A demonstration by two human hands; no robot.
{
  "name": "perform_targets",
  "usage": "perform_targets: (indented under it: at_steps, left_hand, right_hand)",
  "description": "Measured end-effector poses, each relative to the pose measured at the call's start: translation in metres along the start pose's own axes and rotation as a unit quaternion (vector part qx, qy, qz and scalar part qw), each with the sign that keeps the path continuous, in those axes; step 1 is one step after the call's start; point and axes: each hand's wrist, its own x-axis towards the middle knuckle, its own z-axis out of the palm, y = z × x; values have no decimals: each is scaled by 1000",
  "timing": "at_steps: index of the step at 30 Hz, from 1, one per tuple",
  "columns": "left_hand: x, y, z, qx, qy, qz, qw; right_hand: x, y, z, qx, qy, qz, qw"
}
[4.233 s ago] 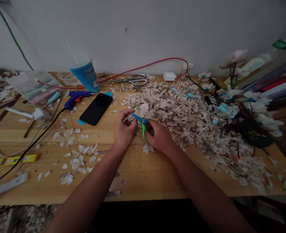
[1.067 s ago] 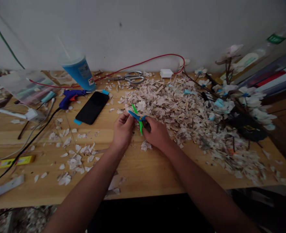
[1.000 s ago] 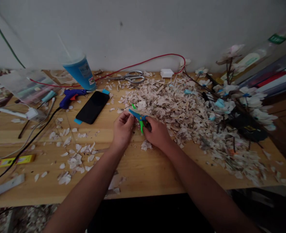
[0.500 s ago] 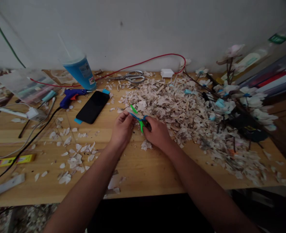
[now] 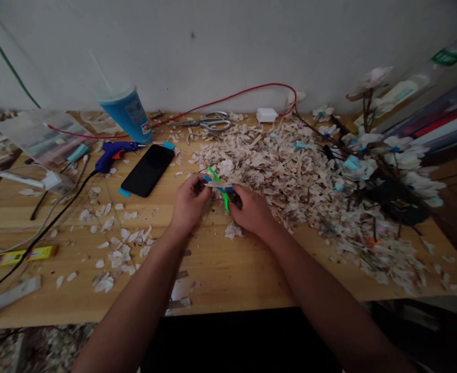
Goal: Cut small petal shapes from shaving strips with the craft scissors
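Between my two hands is a small pair of green and blue scissors [image 5: 225, 201], just in front of a heap of pale scraps. My right hand [image 5: 250, 210] grips its handle end, thumb and fingers closed around it. A thin, pale, flat piece [image 5: 217, 184] lies across the scissors. My left hand [image 5: 190, 201] pinches the left end of this piece with closed fingertips. Fingers partly hide where the blades meet it. A loose pale scrap [image 5: 233, 230] rests on the wooden table [image 5: 228, 280] below my right hand.
The scrap heap [image 5: 275, 171] spreads right toward artificial flower branches [image 5: 362, 166]. At left are a black phone [image 5: 147, 170], a blue glue gun [image 5: 114, 154], a blue cup [image 5: 129, 116] and a yellow packet [image 5: 20, 256]. Metal scissors [image 5: 212, 122] lie behind.
My left hand has shifted slightly left and turned a little. More of the pale piece shows across the scissors. My right hand stays nearly in place.
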Motion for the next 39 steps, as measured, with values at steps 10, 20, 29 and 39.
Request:
perform_targets:
  at_steps: [10, 20, 29, 39]
  left_hand:
    - [-4, -3, 14, -232, -25, -118, 965]
    - [0, 3, -2, 15, 4, 9, 1000]
    - [0, -1, 8, -202, -13, -94, 975]
    - [0, 4, 6, -163, 22, -73, 984]
  right_hand:
    - [0, 3, 2, 5, 12, -7, 1000]
    - [1, 1, -4, -1, -13, -1, 1000]
    - [1, 0, -5, 0, -13, 5, 1000]
    - [1, 0, -5, 2, -19, 3, 1000]
